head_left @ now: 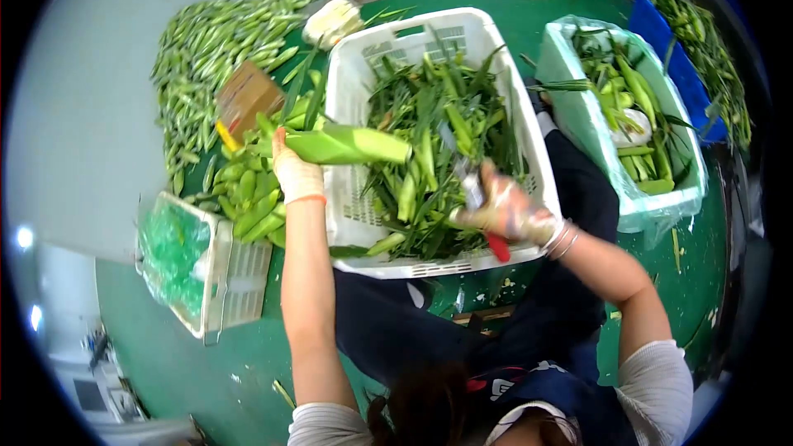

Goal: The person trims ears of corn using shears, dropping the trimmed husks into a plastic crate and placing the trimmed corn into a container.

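This looks like a produce workshop, with heaped corn [223, 41], a white crate [413, 266] of leaves [396, 111] and green floor [206, 372].

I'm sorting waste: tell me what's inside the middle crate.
Green leaves lie heaped in the crate. The right hand and the corn in the left hand cover some; what lies beneath is hidden.
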Tool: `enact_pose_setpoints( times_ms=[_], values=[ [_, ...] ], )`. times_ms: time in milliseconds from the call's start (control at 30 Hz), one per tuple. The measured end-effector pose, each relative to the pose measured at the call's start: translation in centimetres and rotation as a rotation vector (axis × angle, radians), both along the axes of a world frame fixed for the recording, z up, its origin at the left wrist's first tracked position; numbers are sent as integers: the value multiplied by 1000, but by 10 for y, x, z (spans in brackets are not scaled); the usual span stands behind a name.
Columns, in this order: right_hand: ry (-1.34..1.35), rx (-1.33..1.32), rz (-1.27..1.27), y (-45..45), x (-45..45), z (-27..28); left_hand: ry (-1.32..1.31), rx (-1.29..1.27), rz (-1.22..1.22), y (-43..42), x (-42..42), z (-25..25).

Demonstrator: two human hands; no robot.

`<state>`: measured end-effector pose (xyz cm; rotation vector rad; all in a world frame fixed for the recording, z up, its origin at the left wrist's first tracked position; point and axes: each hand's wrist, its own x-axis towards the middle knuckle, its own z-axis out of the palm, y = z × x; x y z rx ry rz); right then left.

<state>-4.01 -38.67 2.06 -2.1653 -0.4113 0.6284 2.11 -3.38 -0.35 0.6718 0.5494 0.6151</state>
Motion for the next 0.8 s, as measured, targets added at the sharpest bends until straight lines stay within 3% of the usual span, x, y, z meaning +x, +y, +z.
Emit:
enact_pose_setpoints(
  times_ms=[33, 100, 200, 233, 333, 367, 467, 500, 533, 600, 667, 700, 733, 800],
  values=[
    [69, -14, 57, 18, -13, -7, -30, -18, 19, 19, 1, -9],
    [-93, 64, 11, 53, -34, -45, -47, -56, 36, 33, -4, -3],
    [-257, -6, -13, 101, -31, -51, -7, -150, 46, 29, -12, 15],
    [-234, 104, -103, 111, -27, -46, -22, -113, 36, 30, -13, 8],
    [-507, 138, -207, 138, -9, -48, 49, -63, 69, 12, -17, 2],
    [-583, 171, -142, 139, -2, -41, 43, -107, 4, 14, -16, -8],
    [-237, 224, -137, 130, 9, -22, 153, -37, 114, -1, -19, 6],
    [-237, 268, -185, 129, 9, -38, 88, 11, 112, -2, -20, 4],
    [-76, 318, -213, 130, 4, -49, 89, 6, 116, -4, -22, 9],
    [626, 584, -190, 104, -4, -51, 117, 84, 30, -1, -23, 24],
    [989, 931, -232, 81, -12, -74, 153, 210, -76, 24, -22, 10],
    [1145, 958, -211, 71, -15, -75, 187, 436, -181, 24, -28, 11],
    [1121, 690, -120, 63, -11, -72, 219, 667, -294, 24, -31, 13],
    [562, 301, 18, 56, -15, -66, 233, 908, -420, 13, -38, 18]
  ],
)
